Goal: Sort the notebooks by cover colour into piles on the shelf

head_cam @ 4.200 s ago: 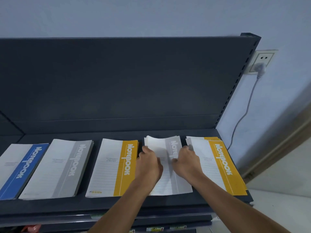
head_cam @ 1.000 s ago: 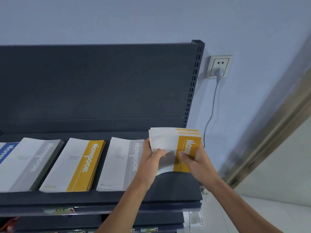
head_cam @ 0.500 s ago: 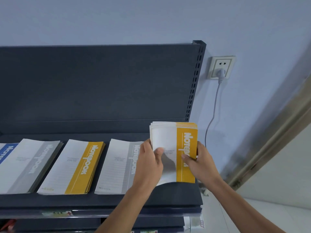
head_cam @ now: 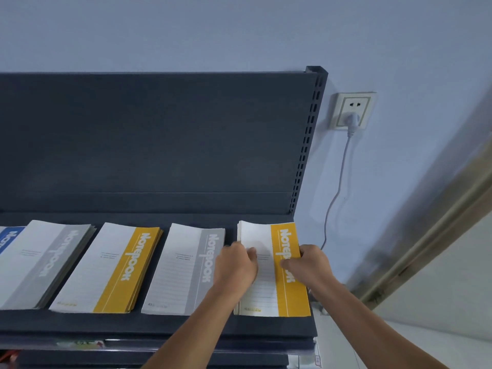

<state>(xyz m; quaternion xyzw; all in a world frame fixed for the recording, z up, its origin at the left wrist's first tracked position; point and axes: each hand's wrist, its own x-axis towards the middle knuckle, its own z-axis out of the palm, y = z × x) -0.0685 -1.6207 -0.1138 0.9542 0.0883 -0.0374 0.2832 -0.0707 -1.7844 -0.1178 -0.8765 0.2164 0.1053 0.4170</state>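
The right yellow pile (head_cam: 290, 296) lay flat at the right end of the shelf (head_cam: 159, 323), its near edge close to the shelf's front edge. Half a second earlier it had been held up off the shelf, tilted toward the back panel. Both hands had come down with it. The left hand (head_cam: 235, 266) gripped the pile's white left side, fingers curled onto the cover. The right hand (head_cam: 311, 265) gripped its yellow right edge, thumb on the cover. Neither had let go.

The pile looked squared and set down, so this stack seemed finished apart from the release. The sort as a whole did not look finished, since two colours were each split across separate piles.

Five piles stood in a row along the shelf. One was the blue pile (head_cam: 8, 238) at the left, cut off by the picture's edge. Two were grey: the thick grey pile (head_cam: 40, 265) beside the blue, and the thin grey pile (head_cam: 183, 270) just left of the hands, near the left wrist. Two were yellow: the left yellow pile (head_cam: 111, 267) between the greys, and the one in hand. How many notebooks each held could not be counted. If each colour was meant to have one pile, two merges likely remained.

On the wall past the shelf's right end were one socket (head_cam: 351, 110) and one cord (head_cam: 342, 169) plugged into it.
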